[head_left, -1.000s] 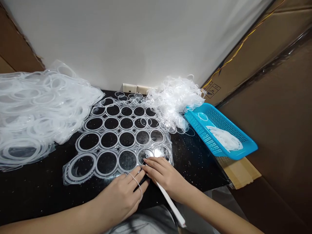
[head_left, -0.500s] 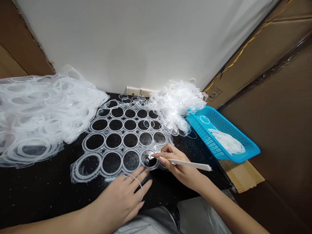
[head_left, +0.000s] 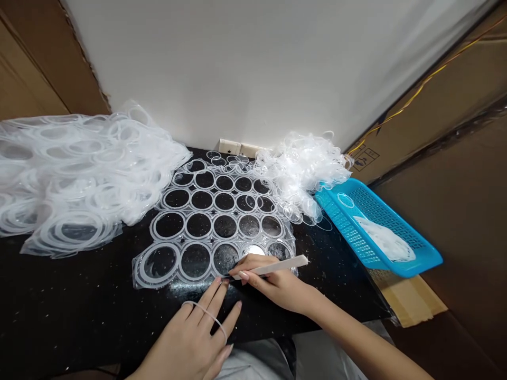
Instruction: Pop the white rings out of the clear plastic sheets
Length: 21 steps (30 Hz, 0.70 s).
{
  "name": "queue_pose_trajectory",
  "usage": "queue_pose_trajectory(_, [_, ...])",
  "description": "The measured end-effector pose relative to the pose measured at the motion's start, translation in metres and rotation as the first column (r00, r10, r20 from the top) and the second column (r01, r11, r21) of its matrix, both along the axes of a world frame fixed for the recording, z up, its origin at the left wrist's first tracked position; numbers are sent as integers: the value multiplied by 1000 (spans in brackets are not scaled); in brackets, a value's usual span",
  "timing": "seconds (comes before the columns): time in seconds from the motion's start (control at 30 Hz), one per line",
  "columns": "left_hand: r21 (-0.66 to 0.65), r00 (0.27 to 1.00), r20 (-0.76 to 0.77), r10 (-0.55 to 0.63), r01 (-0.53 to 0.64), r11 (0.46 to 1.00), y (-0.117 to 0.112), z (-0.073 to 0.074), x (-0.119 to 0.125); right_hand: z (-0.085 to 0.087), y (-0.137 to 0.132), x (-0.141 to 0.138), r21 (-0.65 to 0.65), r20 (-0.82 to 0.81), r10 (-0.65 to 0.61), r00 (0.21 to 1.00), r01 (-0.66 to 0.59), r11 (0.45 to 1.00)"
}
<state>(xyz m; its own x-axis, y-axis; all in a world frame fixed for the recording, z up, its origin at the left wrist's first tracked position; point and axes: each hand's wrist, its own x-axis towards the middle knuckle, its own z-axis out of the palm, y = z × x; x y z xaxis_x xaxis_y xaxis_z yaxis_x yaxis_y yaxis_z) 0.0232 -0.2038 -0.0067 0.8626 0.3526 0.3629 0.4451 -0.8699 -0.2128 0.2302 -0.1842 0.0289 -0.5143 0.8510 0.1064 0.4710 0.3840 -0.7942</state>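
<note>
White strip [head_left: 273, 267] pinched in right fingers [head_left: 249, 274]; left fingers [head_left: 209, 309] spread by ring sheet [head_left: 185, 225]; blue basket [head_left: 340, 224] holds clear rings [head_left: 386, 240].

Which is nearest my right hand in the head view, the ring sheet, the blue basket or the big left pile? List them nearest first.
1. ring sheet: centre, directly under the fingertips of the right hand
2. blue basket: to the hand's right
3. left pile: far left, beyond the sheet

The head-worn camera looks from above and behind the left hand [head_left: 188, 332] and right hand [head_left: 275, 282], facing forward and down. Both hands lie close to the lens at lower centre. Beyond them, the black surface [head_left: 79, 295] runs to the white wall [head_left: 237, 68].
</note>
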Motion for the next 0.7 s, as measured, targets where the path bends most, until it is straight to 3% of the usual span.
queue_pose_trajectory(0.33, [3,1000,8,16,-16,1000,-1,-3,-2,-4,-4,-1,22,-18,-30,999,30,999])
queue_pose_trajectory(0.47, [-9,1000,-8,29,-29,1000,-2,-6,-3,-2,-6,-2,73,73,-13,997,8,997])
queue_pose_trajectory(0.57, [-4,1000,19,16,-16,1000,-3,-12,-5,-4,-10,-4,234,198,20,980,-67,970])
queue_pose_trajectory(0.7, [-37,998,65,18,-15,999,-4,-19,-6,-13,-13,-11,482,343,-19,939,-159,862])
